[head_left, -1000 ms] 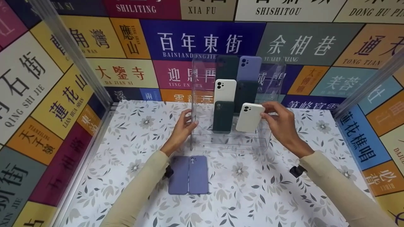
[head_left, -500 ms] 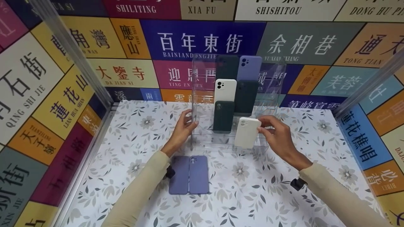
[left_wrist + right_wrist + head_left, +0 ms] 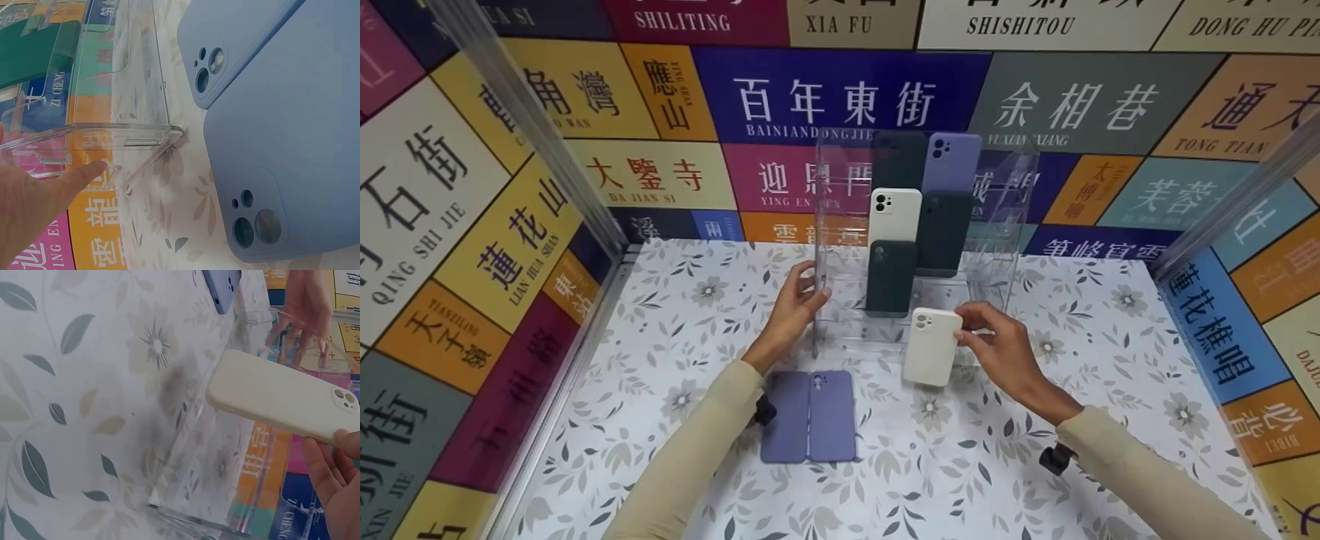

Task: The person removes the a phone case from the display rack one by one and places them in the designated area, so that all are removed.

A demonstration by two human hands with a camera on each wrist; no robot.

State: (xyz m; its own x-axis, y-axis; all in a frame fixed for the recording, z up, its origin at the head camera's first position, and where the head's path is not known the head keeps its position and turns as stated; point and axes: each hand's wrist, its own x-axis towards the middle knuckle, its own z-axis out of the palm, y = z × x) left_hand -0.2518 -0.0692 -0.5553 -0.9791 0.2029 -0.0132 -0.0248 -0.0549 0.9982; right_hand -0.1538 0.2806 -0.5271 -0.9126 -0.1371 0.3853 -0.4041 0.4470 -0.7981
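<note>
two purple phone cases (image 3: 832,416) lie flat, side by side, on the leaf-patterned cloth (image 3: 960,469), nearer to me than my hands and just right of my left forearm. the white phone case (image 3: 931,349) is located immediately left of my right hand (image 3: 1001,349). that hand pinches the case's right edge, near the top, between thumb and bent fingers; the camera cut-outs are at the upper end. the held case sits in front of the lower part of the clear stand (image 3: 840,330).

my left hand (image 3: 791,311) grips the stand's left side edge, thumb on one face, fingers round the other. beyond my hands, the stand carries a lower dark green case (image 3: 891,277), then a second white case (image 3: 895,214) beside a middle dark green case (image 3: 945,232), then an upper dark green case (image 3: 898,161) beside an upright purple case (image 3: 955,161). farthest is the wall of coloured lettered panels (image 3: 847,67).
</note>
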